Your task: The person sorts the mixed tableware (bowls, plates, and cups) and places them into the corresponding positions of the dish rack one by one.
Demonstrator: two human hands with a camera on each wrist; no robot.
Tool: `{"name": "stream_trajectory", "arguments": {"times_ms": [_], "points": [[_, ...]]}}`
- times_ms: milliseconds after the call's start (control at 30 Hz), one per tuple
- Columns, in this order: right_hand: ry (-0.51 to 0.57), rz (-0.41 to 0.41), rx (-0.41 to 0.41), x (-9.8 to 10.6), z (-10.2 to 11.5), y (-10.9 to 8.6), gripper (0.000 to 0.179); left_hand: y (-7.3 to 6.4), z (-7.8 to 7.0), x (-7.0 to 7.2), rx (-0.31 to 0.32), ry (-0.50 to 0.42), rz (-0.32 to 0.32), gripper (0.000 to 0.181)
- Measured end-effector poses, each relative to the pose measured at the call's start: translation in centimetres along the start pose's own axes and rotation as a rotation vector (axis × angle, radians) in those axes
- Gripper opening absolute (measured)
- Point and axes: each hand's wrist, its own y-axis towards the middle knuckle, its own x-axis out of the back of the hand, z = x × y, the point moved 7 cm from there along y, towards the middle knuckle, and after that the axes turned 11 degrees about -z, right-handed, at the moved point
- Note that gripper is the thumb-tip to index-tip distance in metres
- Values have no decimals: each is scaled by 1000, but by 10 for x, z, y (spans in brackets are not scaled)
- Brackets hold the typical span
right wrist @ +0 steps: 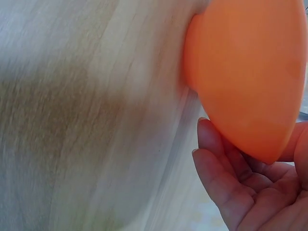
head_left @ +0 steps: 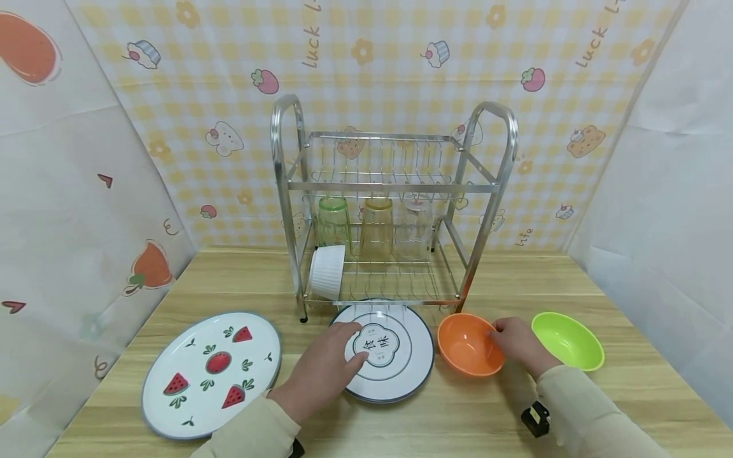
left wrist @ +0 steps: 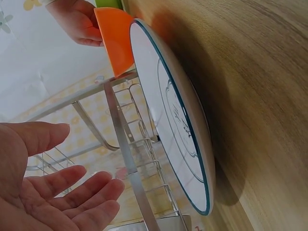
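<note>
My left hand (head_left: 321, 372) hovers over the left side of a round white plate (head_left: 403, 375) with a dark rim and a printed emblem. In the left wrist view its fingers are relaxed and apart from the plate, holding nothing. At the plate's right, my right hand (head_left: 521, 343) pinches the right rim of an orange bowl (head_left: 466, 350). The right wrist view shows the thumb at the inner side of the bowl and the fingers (right wrist: 216, 168) against its outer wall. The bowl's foot is low at the wooden tabletop.
A two-tier metal dish rack (head_left: 395, 189) stands behind the plate. On its lower tier are green (head_left: 333, 222), amber (head_left: 376, 226) and clear glasses (head_left: 415, 229), plus a tilted white ribbed cup (head_left: 327, 272). An oval watermelon-patterned plate (head_left: 200, 346) lies left; a lime-green bowl (head_left: 567, 340) sits right.
</note>
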Motion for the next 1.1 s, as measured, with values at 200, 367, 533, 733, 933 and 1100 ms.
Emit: {"name": "stream_trajectory", "arguments": {"times_ms": [200, 367, 533, 733, 933, 1100], "points": [[-1, -12, 14, 3, 7, -3, 18, 2, 2, -1, -11, -32, -7, 40], [15, -34, 45, 5, 20, -6, 18, 6, 2, -2, 6, -73, 13, 40], [14, -43, 82, 5, 36, -11, 18, 9, 2, -3, 31, -112, 33, 39], [5, -69, 138, 3, 55, -14, 17, 14, 3, -6, 83, -140, 73, 39], [43, -58, 182, -6, 77, -17, 17, 21, 1, -8, 105, -155, 94, 36], [59, -47, 213, -13, 93, -21, 16, 27, -4, -11, 82, -178, 104, 31]]}}
